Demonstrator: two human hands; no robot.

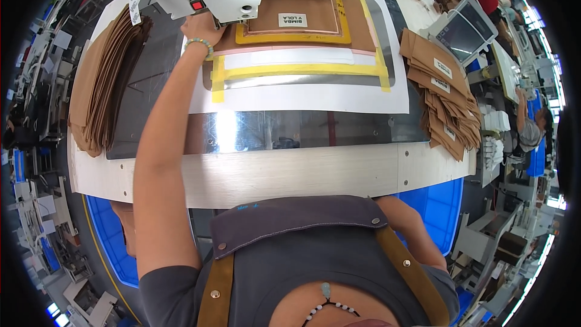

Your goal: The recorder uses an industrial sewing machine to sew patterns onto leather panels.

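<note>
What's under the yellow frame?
Brown material shows inside and around the yellow frame, with a white label in the opening. What lies directly beneath its rim is covered.

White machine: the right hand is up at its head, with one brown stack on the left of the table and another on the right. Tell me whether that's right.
Wrong hand: the head view shows the left hand up at the head of the white machine; the right hand is out of sight. One brown stack is on the left of the table and another on the right.
</note>
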